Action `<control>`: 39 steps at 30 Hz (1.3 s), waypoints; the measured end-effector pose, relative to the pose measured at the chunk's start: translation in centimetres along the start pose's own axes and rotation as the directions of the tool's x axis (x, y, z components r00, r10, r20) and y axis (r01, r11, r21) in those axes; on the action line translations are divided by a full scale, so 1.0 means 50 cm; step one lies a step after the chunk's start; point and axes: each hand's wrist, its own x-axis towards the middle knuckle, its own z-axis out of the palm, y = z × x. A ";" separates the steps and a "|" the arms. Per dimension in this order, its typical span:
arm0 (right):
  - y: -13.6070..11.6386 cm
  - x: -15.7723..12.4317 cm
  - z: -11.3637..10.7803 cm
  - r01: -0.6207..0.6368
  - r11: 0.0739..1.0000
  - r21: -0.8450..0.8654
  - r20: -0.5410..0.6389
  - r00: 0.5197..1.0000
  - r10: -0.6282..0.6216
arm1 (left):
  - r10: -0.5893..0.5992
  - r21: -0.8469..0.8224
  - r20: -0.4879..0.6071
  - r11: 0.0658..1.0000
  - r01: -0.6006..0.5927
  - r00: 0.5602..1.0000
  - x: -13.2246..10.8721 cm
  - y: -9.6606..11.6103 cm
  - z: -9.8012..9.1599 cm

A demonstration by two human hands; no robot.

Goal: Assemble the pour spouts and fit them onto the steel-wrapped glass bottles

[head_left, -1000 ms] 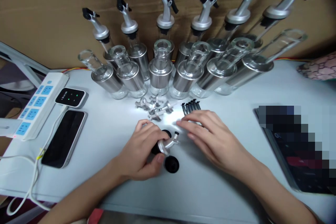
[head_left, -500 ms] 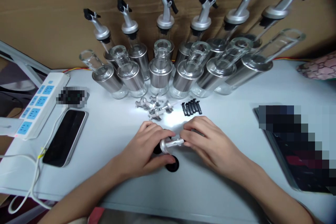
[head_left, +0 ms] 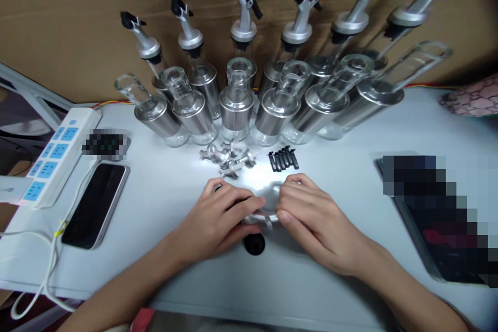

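Over the middle of the table, a silver pourer spout (head_left: 267,219) lies between my two hands. My left hand (head_left: 225,212) is closed around its collar end, which the fingers mostly cover. The fingers of my right hand (head_left: 317,215) are curled, with thumb and forefinger pinching the spout's far end. Just below my left thumb sits a black round stopper (head_left: 254,244) on the table. Beyond my hands lie a small heap of loose silver spouts (head_left: 229,158) and a row of small black levers (head_left: 282,159).
Glass bottles with steel sleeves (head_left: 236,109) stand in two rows at the back; the rear ones carry pourers (head_left: 244,31). A phone (head_left: 96,205) and a power strip (head_left: 49,166) with cables lie left. A dark tablet-like device (head_left: 420,238) is at right.
The spout has turned in my hands and now sits lower, mostly covered. My left fingers have closed further over it, and my right hand has rolled over, its thumb now on the near side.
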 end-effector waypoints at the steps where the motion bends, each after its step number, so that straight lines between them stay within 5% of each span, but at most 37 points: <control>1: 0.000 0.000 0.002 0.003 1.000 -0.014 -0.012 1.000 -0.004 | 0.004 0.006 -0.005 1.000 -0.004 1.000 0.000 0.000 0.000; 8: 0.010 -0.003 -0.009 -0.042 0.999 -0.030 -0.161 0.986 0.037 | -0.015 -0.004 -0.082 1.000 0.014 0.997 -0.005 -0.004 0.002; 13: 0.022 -0.007 -0.021 -0.384 0.924 0.004 -0.358 0.862 0.360 | -0.036 -0.060 -0.116 0.998 0.029 0.993 -0.006 -0.002 0.001; 18: 0.025 -0.007 -0.025 -0.513 0.858 -0.020 -0.395 0.792 0.465 | -0.102 -0.131 -0.152 0.988 0.082 0.983 -0.010 -0.003 0.003; 27: 0.039 -0.006 -0.048 -0.542 0.826 -0.156 -0.374 0.806 0.459 | -0.095 -0.158 -0.186 0.985 0.065 0.978 -0.011 -0.008 0.006; 39: 0.073 -0.027 -0.077 -0.647 0.697 -0.310 -0.063 0.746 0.663 | -0.082 -0.174 -0.206 0.984 0.045 0.975 -0.011 -0.011 0.007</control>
